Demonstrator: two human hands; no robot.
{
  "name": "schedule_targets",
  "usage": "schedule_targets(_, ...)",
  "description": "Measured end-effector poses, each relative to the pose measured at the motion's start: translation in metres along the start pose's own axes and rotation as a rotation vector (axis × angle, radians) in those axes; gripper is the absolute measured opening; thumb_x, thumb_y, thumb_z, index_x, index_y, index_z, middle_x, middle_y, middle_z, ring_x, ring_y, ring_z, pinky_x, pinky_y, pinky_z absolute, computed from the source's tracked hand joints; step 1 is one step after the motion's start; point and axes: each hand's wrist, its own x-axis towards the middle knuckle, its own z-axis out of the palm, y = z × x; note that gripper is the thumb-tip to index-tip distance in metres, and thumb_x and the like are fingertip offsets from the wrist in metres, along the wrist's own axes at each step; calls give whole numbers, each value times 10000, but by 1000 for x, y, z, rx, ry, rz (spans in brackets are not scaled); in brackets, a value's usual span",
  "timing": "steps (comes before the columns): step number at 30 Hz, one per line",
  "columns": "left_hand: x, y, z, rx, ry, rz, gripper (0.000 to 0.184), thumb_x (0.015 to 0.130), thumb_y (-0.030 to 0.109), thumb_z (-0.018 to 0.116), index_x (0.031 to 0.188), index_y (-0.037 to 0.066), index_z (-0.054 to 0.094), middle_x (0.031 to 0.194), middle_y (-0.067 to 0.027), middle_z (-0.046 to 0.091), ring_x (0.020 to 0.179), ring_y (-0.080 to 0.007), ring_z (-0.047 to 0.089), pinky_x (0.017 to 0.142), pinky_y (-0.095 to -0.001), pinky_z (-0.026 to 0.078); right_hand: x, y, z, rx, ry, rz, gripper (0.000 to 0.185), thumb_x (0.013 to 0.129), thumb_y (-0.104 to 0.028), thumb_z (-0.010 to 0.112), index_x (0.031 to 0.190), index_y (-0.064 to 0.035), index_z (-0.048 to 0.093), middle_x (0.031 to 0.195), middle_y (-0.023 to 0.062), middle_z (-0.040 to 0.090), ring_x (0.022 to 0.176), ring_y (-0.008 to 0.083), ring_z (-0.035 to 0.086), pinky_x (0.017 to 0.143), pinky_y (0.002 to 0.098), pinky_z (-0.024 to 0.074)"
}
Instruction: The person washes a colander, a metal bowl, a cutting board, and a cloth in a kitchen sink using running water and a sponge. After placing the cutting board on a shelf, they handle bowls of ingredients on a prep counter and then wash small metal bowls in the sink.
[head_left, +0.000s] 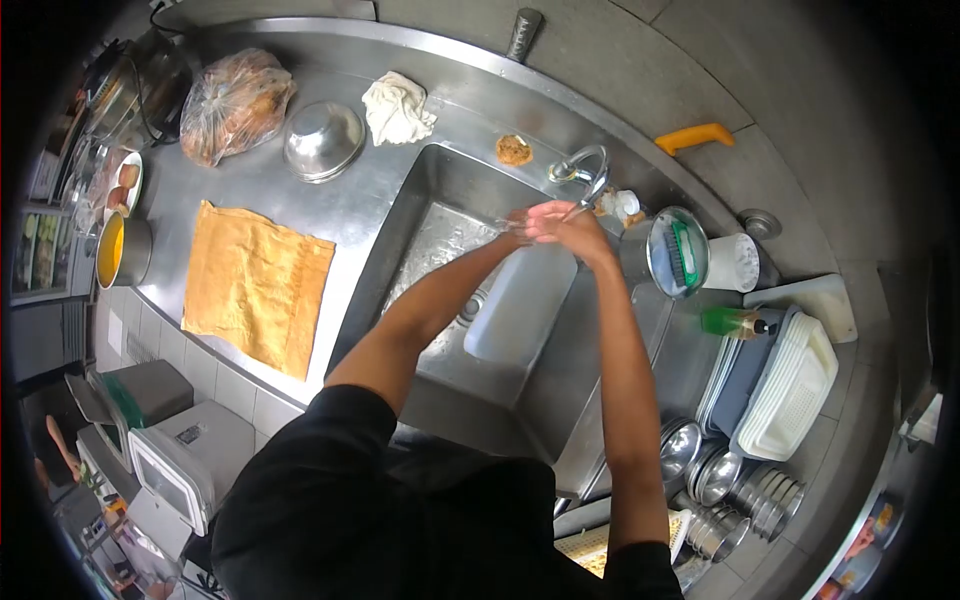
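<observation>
Both my hands meet under the curved chrome faucet (pixel 596 170), above the metal sink (pixel 556 425). My right hand (pixel 562 224) has its fingers stretched out towards the left one, and no object shows in it. My left hand (pixel 516 230) overlaps its fingertips; the left fingers are blurred and partly hidden. Water seems to splash around them. Below the hands a translucent, long plastic tub (pixel 518 310) lies in the sink, near the drain (pixel 471 308). An orange-brown scrubbing pad (pixel 514 150) sits on the ledge behind.
Left of the sink lie a tan cloth (pixel 258 290), a metal bowl (pixel 324 142), a white rag (pixel 398 108) and a filled plastic bag (pixel 236 105). To the right are a pot with a green brush (pixel 684 252), a green bottle (pixel 728 322), white trays (pixel 790 385) and stacked metal bowls (pixel 715 475).
</observation>
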Motion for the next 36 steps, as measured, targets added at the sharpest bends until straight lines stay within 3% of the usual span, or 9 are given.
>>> schedule_targets(4, -28, 30, -31, -40, 145, -225, 415, 780, 364, 650, 1071, 70, 615, 952, -161, 668, 874, -298, 645, 778, -391, 510, 1, 19, -41, -153, -34, 62, 299, 783, -80, 680, 1059, 15, 617, 966, 111, 676, 877, 182, 663, 777, 287, 531)
schedule_targets(6, -55, 43, -44, -6, 180, -152, 468, 749, 363, 698, 1079, 45, 602, 965, -158, 663, 894, -299, 641, 806, -396, 503, -1, 38, -58, -597, 85, 20, 503, 730, -138, 737, 1179, 4, 560, 1099, 156, 639, 995, 248, 634, 850, 343, 509)
schedule_targets(8, -78, 39, -51, -303, 174, -62, 513, 721, 358, 716, 1101, 36, 592, 976, -194, 656, 933, -353, 629, 836, -412, 488, -11, 58, -65, -794, 126, -70, 616, 702, -198, 768, 1232, -6, 517, 1165, 180, 600, 1061, 286, 596, 899, 365, 479)
schedule_targets(12, -102, 11, -87, -438, 71, -7, 457, 727, 338, 751, 1049, 43, 617, 983, -158, 654, 912, -273, 631, 822, -381, 482, -9, 124, -63, -1169, 178, -140, 878, 662, -410, 795, 1354, -40, 403, 1301, 224, 503, 1204, 341, 496, 1003, 396, 395)
schedule_targets(15, -108, 21, -117, -455, 86, -76, 437, 725, 359, 761, 1003, 48, 629, 953, -147, 655, 883, -253, 629, 787, -376, 480, -15, 135, -31, -727, 242, 86, 696, 752, -523, 691, 1211, -32, 511, 1183, 211, 582, 1125, 344, 547, 923, 411, 437)
schedule_targets(21, -71, 9, -119, -263, 192, -100, 569, 749, 545, 685, 995, 33, 637, 967, -181, 656, 922, -324, 629, 830, -415, 468, -27, 141, -18, -828, 388, 43, 573, 824, -546, 599, 1021, -13, 530, 1032, 235, 609, 1010, 407, 561, 830, 464, 438)
schedule_targets(28, -85, 47, -141, -293, 301, -52, 584, 715, 548, 708, 974, 28, 644, 900, -185, 667, 875, -326, 647, 795, -412, 487, -29, 111, -20, -860, 459, 74, 569, 823, -555, 589, 1025, -25, 546, 1039, 222, 607, 1019, 405, 557, 842, 460, 436)
schedule_targets(32, -118, 76, -133, -65, 499, -86, 533, 709, 546, 720, 878, 48, 634, 750, -163, 650, 702, -320, 642, 654, -397, 488, -23, 100, -27, -776, 355, -49, 592, 809, -541, 611, 1101, -30, 548, 1074, 213, 605, 1037, 384, 561, 869, 452, 435)
schedule_targets(36, -170, 102, -131, 93, 568, -8, 442, 748, 458, 722, 849, 37, 631, 742, -180, 638, 690, -346, 638, 614, -409, 497, -3, 120, -17, -755, 308, -266, 606, 766, -476, 704, 1150, -25, 575, 1135, 172, 608, 1080, 334, 564, 913, 402, 442)
